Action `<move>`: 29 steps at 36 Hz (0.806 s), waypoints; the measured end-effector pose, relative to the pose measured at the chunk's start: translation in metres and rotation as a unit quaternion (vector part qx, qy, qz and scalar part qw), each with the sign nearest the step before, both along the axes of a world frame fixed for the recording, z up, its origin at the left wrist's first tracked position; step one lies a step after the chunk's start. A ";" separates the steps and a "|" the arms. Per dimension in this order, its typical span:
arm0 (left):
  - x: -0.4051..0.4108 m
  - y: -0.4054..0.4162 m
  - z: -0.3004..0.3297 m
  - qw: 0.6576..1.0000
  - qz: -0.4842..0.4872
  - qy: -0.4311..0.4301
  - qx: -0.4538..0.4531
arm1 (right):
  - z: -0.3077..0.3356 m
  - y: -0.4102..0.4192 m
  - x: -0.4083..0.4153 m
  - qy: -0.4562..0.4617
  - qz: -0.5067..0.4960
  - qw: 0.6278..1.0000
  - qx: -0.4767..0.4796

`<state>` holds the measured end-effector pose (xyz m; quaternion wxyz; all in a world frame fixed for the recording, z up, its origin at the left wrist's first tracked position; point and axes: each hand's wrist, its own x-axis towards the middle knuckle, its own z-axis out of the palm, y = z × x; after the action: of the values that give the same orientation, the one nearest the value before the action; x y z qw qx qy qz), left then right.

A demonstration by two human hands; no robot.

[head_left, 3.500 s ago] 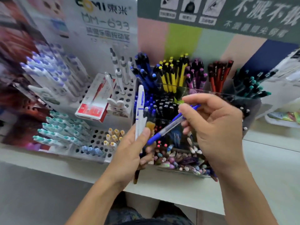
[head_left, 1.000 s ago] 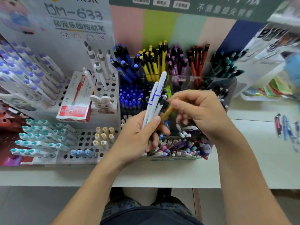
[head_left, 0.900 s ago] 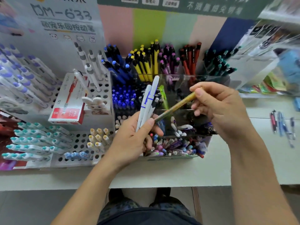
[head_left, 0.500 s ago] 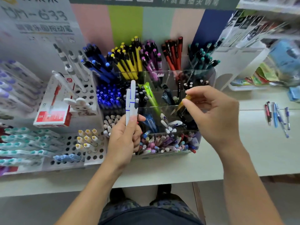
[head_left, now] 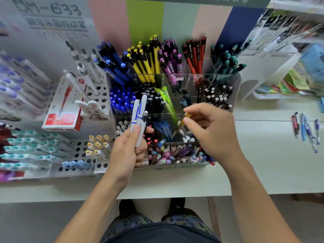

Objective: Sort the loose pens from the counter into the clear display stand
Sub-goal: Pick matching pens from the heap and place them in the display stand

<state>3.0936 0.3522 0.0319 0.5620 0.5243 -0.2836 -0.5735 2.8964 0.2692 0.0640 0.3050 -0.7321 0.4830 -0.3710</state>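
Lowered now, the amber pen (head_left: 181,124) stands tip-down in a middle compartment of the clear display stand (head_left: 235,88), right hand (head_left: 212,130) fingers pinching its top. Left hand (head_left: 128,148) grips three white pens (head_left: 139,118). More loose pens (head_left: 306,129) wait at the counter (head_left: 263,163) in the right of frame.

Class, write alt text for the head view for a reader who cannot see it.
The right hand lowers a yellow pen into the clear stand; the left hand holds white pens upright. Loose pens lie on the counter.
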 end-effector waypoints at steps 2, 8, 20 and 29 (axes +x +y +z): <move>0.000 0.000 -0.001 1.000 -0.002 -0.002 0.004 | -0.015 -0.001 0.004 0.055 0.019 0.998 0.004; -0.005 0.000 -0.004 1.000 -0.005 0.030 -0.004 | -0.032 0.005 0.016 0.104 0.043 0.993 0.021; -0.003 0.000 -0.006 0.999 -0.037 0.006 -0.027 | -0.049 0.006 0.025 0.127 -0.002 0.989 0.073; -0.002 0.004 -0.005 0.998 -0.058 0.000 -0.025 | -0.046 0.000 0.020 0.212 0.031 0.977 -0.022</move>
<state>3.0916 0.3561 0.0267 0.5403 0.4930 -0.3278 -0.5980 2.9163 0.2694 0.0185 0.1908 -0.8153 0.5052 -0.2087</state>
